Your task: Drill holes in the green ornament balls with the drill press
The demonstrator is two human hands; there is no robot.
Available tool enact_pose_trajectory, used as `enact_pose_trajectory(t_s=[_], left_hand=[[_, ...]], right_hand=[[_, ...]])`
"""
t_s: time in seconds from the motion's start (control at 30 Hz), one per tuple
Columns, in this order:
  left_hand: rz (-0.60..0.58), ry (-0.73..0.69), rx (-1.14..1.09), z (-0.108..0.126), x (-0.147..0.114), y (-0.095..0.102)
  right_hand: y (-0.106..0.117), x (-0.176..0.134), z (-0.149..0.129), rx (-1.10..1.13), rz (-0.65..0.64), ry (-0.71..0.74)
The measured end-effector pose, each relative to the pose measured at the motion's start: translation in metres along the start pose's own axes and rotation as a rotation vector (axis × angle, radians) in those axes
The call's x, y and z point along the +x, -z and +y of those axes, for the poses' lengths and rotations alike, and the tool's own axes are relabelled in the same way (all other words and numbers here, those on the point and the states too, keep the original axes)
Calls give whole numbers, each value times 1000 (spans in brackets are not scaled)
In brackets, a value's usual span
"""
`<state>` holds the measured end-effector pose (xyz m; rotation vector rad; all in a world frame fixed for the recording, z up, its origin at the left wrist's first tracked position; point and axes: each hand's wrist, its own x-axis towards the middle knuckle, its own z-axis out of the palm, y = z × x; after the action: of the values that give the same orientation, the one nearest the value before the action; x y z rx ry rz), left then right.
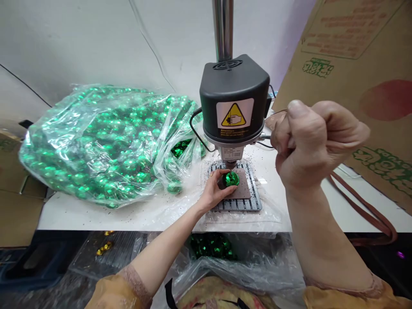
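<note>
A shiny green faceted ball (pixel 231 178) rests on a brown board (pixel 245 189) over the slotted base plate (pixel 255 201) of a black bench drill press (pixel 234 92). My left hand (pixel 216 189) pinches the ball between thumb and fingers, right under the drill chuck (pixel 231 164). The bit's tip appears to meet the ball's top; whether it has gone in I cannot tell. My right hand (pixel 310 141) is raised at the machine's right side, fingers curled round the drill press lever (pixel 265 137), most of which the fist hides.
To the left lies a big clear plastic bag (pixel 96 146) full of green balls. More green balls (pixel 212 246) sit in plastic below the table edge. A cardboard box (pixel 341 64) stands at right, with a brown strap (pixel 370 210) nearby. Dark shavings dot the white table (pixel 80 214).
</note>
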<state>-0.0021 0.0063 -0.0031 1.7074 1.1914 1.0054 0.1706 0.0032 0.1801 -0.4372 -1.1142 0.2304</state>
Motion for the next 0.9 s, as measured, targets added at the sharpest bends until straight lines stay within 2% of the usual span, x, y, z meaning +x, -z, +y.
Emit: enact_pose_trajectory(t_s=[0.17, 0.33, 0.5, 0.7, 0.9], left_hand=[[-25, 13, -63, -4, 1, 0], [-25, -6, -50, -5, 1, 0], [-24, -23, -39, -7, 1, 0], [-45, -38, -40, -11, 1, -1], [-15, -48, -8, -8, 0, -1]], right_hand=[[-1, -6, -3, -44, 33, 8], [1, -18, -3, -29, 26, 60], [7, -27, 2, -55, 71, 93], [17, -33, 7, -49, 4, 125], [21, -37, 13, -4, -15, 188]])
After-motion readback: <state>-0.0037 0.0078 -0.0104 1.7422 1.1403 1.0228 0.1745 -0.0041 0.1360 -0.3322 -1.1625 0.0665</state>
